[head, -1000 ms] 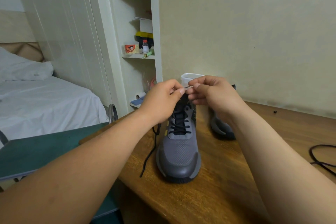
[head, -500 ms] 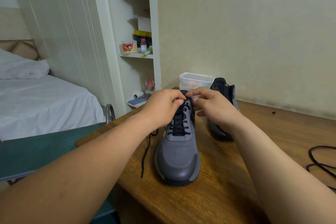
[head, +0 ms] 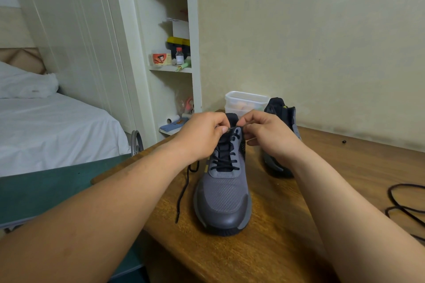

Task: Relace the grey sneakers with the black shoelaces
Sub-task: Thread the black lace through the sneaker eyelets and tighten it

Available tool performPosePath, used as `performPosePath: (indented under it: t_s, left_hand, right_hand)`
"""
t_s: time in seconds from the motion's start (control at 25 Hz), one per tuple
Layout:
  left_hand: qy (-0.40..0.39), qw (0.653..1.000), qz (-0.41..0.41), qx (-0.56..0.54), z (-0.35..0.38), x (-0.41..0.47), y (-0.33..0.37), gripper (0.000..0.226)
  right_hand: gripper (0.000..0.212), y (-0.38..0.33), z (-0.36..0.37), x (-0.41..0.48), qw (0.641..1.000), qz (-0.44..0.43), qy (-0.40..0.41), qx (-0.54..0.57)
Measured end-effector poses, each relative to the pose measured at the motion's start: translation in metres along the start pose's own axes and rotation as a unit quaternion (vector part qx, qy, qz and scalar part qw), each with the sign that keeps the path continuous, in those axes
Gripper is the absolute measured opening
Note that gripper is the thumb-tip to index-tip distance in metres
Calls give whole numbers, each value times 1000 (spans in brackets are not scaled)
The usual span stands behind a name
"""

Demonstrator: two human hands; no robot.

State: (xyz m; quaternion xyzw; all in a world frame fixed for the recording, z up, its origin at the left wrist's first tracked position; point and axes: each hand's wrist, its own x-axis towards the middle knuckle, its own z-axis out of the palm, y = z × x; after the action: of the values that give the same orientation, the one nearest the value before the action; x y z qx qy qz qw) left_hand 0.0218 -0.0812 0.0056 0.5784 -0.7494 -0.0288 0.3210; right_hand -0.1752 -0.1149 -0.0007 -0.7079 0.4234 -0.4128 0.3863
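Note:
A grey sneaker [head: 224,195] stands on the wooden table [head: 264,255], toe toward me, with a black shoelace [head: 224,158] crossed through its eyelets. One free lace end [head: 182,193] trails down the shoe's left side onto the table. My left hand [head: 202,134] and my right hand [head: 266,132] meet at the top of the tongue, both pinching the lace tip near the top right eyelet. The second grey sneaker [head: 279,135] stands behind my right hand, mostly hidden. Another black lace [head: 404,202] lies at the table's right edge.
A clear plastic container [head: 246,101] sits at the back of the table against the wall. White shelves [head: 170,53] with small items rise at the left, a bed [head: 53,126] beyond. A green surface [head: 46,193] adjoins the table's left edge.
Both hands have come down from above the shoe to its top eyelets, still pinching the lace tip. The container and second sneaker are now uncovered behind them.

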Motion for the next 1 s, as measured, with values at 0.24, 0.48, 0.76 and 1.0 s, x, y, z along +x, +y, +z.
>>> performPosePath:
  t_s: [0.24, 0.48, 0.76, 1.0]
  left_hand:
    - [-20, 999, 25, 28, -1, 2, 2, 15]
    - [-49, 998, -20, -22, -3, 4, 4, 15]
    - [-82, 993, -55, -64, -6, 10, 6, 14]
    - [-60, 991, -69, -101, -2, 8, 3, 14]
  right_hand:
    - [24, 0, 0, -1, 1000, -4, -2, 0]
    - [24, 0, 1, -2, 1000, -8, -4, -7]
    - [15, 2, 7, -1, 999, -23, 14, -29]
    - [18, 4, 7, 0, 997, -22, 8, -68]
